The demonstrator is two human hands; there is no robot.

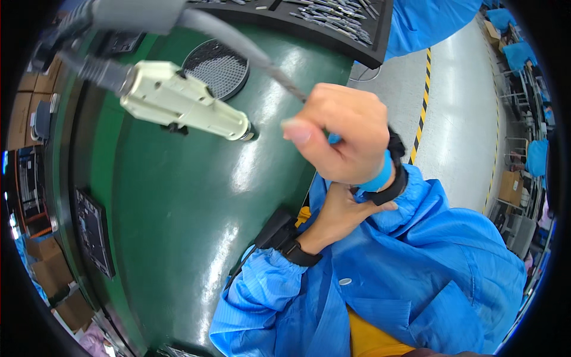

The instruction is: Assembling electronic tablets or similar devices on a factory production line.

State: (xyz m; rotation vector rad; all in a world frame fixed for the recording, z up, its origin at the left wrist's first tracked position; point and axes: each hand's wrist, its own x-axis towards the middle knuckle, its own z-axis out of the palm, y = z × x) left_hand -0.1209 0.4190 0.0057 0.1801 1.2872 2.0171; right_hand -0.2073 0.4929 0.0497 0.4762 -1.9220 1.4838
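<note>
One right hand (348, 125), bare, was raised near the edge of a green table (172, 208); its grip was curled with the thumb forward, and whether it was clamped on anything could not be told. One blue band (379, 175) circled the right wrist, beside a black strap (392, 189). One left hand (334, 217), bare, lay at the same wrist, thumb toward the right cuff; its fingers were hidden, so its grip could not be read as apart or clamped. One black box (276, 229) sat on the left wrist. One grey cord (256, 53) ran from upper left to the right fist, contact unclear. One pale driver (184, 101) hung over the table, near one round tray (245, 83) of small grey pieces. One black tray (375, 55) held many slim parts at the far end.
</note>
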